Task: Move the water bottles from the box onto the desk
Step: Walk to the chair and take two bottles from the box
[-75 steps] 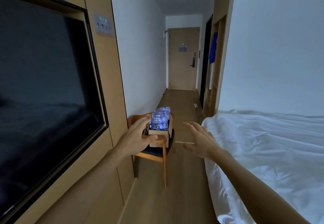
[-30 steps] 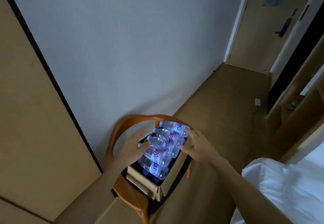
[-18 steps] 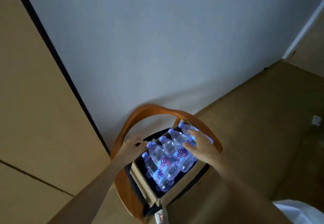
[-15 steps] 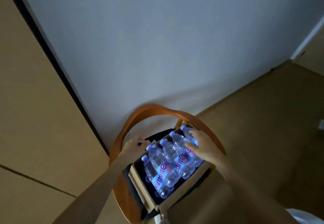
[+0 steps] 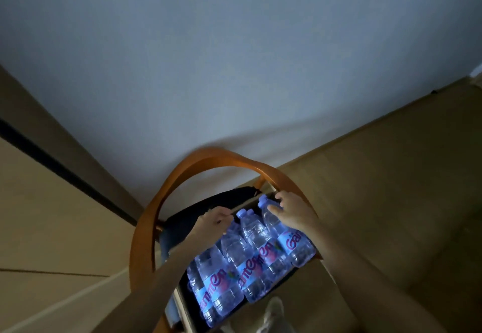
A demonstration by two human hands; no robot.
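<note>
Several clear water bottles (image 5: 250, 262) with blue labels lie side by side in an open cardboard box (image 5: 182, 306), which stands on a chair. My right hand (image 5: 292, 212) is wrapped over the neck and shoulder of the rightmost bottle (image 5: 297, 246), thumb on one side and fingers on the other. At the box's far left corner, my left hand (image 5: 214, 221) has its fingers curled, right beside the leftmost bottle's cap. Whether it holds the rim or the bottle does not show. The desk is out of view.
The box sits on a wooden chair with a curved orange backrest (image 5: 146, 228) and a dark seat (image 5: 198, 210), pushed close to a white wall (image 5: 234, 71). A wood panel (image 5: 52, 215) is on the left, brown floor (image 5: 391, 189) on the right, my shoe (image 5: 271, 314) below.
I have walked up to the chair and now look straight down into the box. My right hand slid up to the rightmost bottle's neck. My left hand stays at the far left corner.
</note>
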